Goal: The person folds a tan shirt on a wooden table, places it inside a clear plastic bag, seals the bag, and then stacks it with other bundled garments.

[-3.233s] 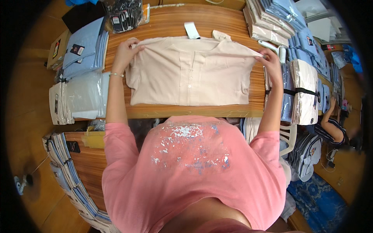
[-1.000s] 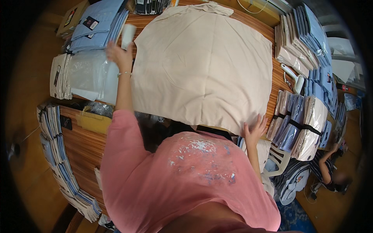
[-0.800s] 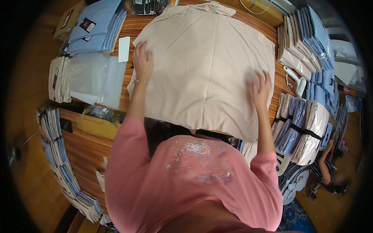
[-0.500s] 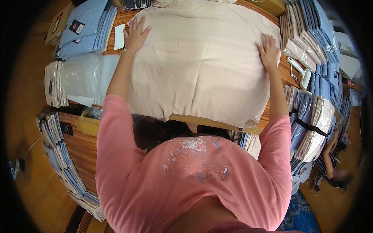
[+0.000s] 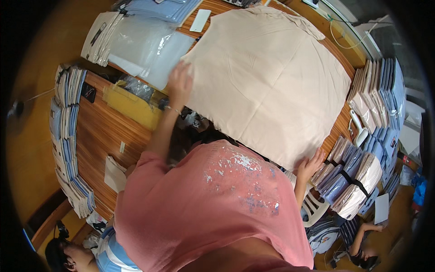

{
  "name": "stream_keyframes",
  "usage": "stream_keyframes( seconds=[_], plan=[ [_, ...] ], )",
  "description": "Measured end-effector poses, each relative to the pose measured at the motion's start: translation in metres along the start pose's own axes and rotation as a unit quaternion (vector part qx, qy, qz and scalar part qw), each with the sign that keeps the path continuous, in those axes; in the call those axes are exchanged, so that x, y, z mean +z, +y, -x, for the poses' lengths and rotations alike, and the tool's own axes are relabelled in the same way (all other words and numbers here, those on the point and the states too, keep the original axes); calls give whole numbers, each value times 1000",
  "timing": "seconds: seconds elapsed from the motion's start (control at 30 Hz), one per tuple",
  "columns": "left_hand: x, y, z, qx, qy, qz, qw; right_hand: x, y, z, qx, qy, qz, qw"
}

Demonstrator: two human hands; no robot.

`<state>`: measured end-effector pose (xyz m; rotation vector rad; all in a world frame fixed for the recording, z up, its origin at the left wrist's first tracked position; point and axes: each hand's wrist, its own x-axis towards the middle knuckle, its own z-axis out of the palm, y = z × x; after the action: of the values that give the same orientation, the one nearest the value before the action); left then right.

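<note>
Head view from above: a big cream shirt [image 5: 267, 81] is spread flat, back side up, on a brown wooden table [image 5: 337, 131]. Most of the table top is covered by it. Its collar end is at the far side, and its bottom edge hangs near the person in the pink top.

The left hand [image 5: 180, 85] is laid on the left edge of the shirt, by the side seam. The fingers are stretched out and flat, pressing on the cloth; nothing is gripped. The right hand [image 5: 310, 164] is placed at the bottom right corner of the shirt. Its fingers are spread out too, touching the cloth edge. Whether the cloth is pinched there cannot be told.

Just left of the shirt, clear plastic bags [image 5: 149, 43] are piled up, with folded blue shirts [image 5: 158, 8] behind them. A small white card [image 5: 200, 20] is seen beside the shirt's far left corner. On the right, stacks of packed shirts [image 5: 378, 97] in cream and blue are lined up, and more bundles tied with a black strap [image 5: 351, 179] are found close to the right hand. A white tool with a handle [image 5: 359, 129] is lying between the shirt and those stacks. More packed shirts [image 5: 63, 136] are stacked along the left, on a lower shelf.
</note>
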<state>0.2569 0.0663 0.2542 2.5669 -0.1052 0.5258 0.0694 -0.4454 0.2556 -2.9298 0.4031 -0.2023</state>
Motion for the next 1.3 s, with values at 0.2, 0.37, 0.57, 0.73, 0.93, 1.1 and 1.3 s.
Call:
stream_keyframes(
  seconds=[0.2,0.37,0.57,0.73,0.93,1.1,1.3],
  plan=[
    [-70,-106,-27,-91,131,-59,985,-15,-62,-39,-81,14,-141,987],
    [-87,-165,9,-112,127,-200,965,-1,-98,-50,-115,-76,-227,964],
    [-119,-200,-5,-67,-18,-138,988,1,-128,-58,-155,-145,-255,943],
    [-207,-73,-94,63,192,-161,966,-29,-182,-85,-199,-187,-330,904],
    [-174,143,-126,330,83,-149,928,-93,-316,-123,-319,-7,-453,832],
    [-99,183,-105,408,94,48,907,-33,-269,-133,-44,-297,-573,763],
    [9,23,-42,81,7,96,992,27,-141,-89,244,-260,-511,782]
  ],
)
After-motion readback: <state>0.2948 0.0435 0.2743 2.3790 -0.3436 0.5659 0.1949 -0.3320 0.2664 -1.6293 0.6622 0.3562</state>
